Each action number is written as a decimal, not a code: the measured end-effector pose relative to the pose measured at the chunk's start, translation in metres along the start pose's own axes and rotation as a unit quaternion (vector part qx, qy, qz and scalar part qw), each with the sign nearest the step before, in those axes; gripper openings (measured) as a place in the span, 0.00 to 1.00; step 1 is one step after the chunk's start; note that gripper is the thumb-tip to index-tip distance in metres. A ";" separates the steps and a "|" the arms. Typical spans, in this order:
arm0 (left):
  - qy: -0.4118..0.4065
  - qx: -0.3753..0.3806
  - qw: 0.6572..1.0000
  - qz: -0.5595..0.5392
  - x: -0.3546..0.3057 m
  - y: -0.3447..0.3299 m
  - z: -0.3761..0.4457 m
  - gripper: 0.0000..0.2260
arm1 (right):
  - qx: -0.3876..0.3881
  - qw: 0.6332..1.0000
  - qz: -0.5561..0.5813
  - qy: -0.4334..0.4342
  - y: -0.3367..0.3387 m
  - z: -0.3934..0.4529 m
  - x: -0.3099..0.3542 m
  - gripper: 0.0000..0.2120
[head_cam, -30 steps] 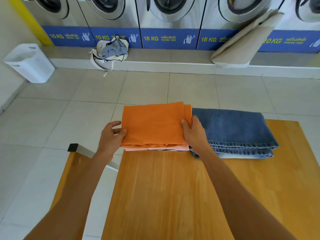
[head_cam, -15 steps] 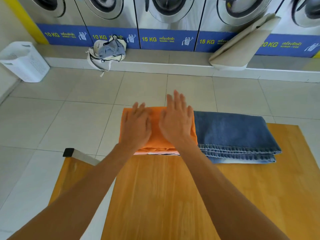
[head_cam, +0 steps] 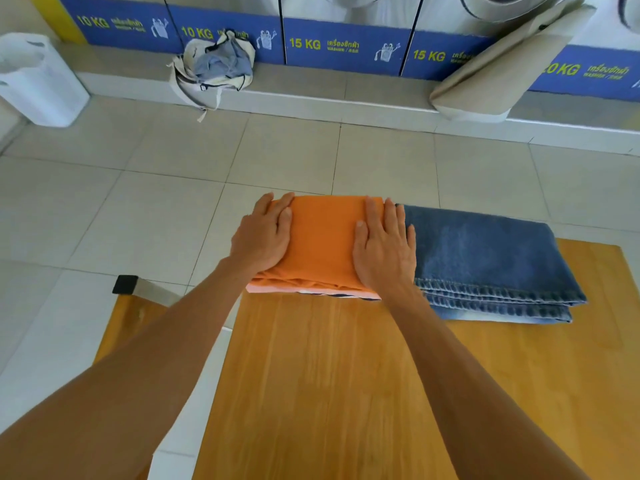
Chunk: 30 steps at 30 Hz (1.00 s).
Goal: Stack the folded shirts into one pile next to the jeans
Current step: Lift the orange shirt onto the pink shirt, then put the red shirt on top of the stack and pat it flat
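Shirts in one folded pile [head_cam: 322,244] at far edge of wooden tabletop [head_cam: 329,382], orange shirt on top, pale pink layer and a striped edge peeking out underneath at the near side. Going left to right: white laundry basket [head_cam: 38,81] on tiled floor [head_cam: 138,209] far up-left of the fingers, cloth tote bag [head_cam: 214,67] with grey fabric inside on the ledge beyond them, against blue washer panels marked 10 KG and 15 KG. Metal leg with black cap [head_cam: 128,285] down-left of left hand, next to a lower wooden surface [head_cam: 131,327]. Left hand [head_cam: 263,237] lies flat on left side of pile, fingers [head_cam: 277,209] straight and together, pressing down, fingertips reaching far edge, nothing gripped. Bare orange cloth shows between the two hands. Right hand [head_cam: 384,247] flat on right side of pile, fingers [head_cam: 384,216] extended, slightly spread, pressing, not curled round anything; little finger right at seam between pile and jeans [head_cam: 491,261]. Jeans folded, on tabletop directly right of right-hand fingers, touching the shirt pile, hems stacked toward near side. Beige folded sheet [head_cam: 502,67] leans on washers far up-right of the fingers.
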<state>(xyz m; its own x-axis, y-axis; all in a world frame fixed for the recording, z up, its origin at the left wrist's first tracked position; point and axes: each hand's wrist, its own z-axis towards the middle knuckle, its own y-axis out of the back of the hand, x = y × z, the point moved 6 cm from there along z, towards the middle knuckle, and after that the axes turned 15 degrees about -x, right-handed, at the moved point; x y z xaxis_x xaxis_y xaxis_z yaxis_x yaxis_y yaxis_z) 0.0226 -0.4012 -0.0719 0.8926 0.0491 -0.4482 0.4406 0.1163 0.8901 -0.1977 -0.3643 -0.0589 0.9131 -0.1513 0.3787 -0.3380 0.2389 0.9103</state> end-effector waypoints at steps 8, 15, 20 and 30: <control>0.118 -0.010 0.992 -0.052 0.001 0.013 -0.011 0.26 | 0.033 0.999 -0.007 -0.027 0.004 0.003 0.005 0.26; 0.309 0.015 0.920 -0.240 0.019 0.035 -0.072 0.29 | 0.067 0.997 -0.025 -0.034 0.009 0.002 0.006 0.26; 0.337 0.014 0.907 -0.252 0.022 0.067 -0.120 0.29 | 0.102 0.993 -0.010 -0.051 0.030 -0.009 0.015 0.25; 0.397 0.087 0.873 -0.271 0.029 0.117 -0.298 0.17 | 0.119 0.975 0.117 -0.149 0.098 -0.232 0.001 0.20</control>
<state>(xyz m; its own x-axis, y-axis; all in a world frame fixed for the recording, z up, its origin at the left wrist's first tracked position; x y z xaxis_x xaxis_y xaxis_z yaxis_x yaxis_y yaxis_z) 0.0713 -0.0905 -0.0056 0.2319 0.7131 -0.6615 0.8469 0.1865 0.4980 -0.1765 -0.1180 -0.0078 0.7101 -0.4000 0.5794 -0.6042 0.0761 0.7932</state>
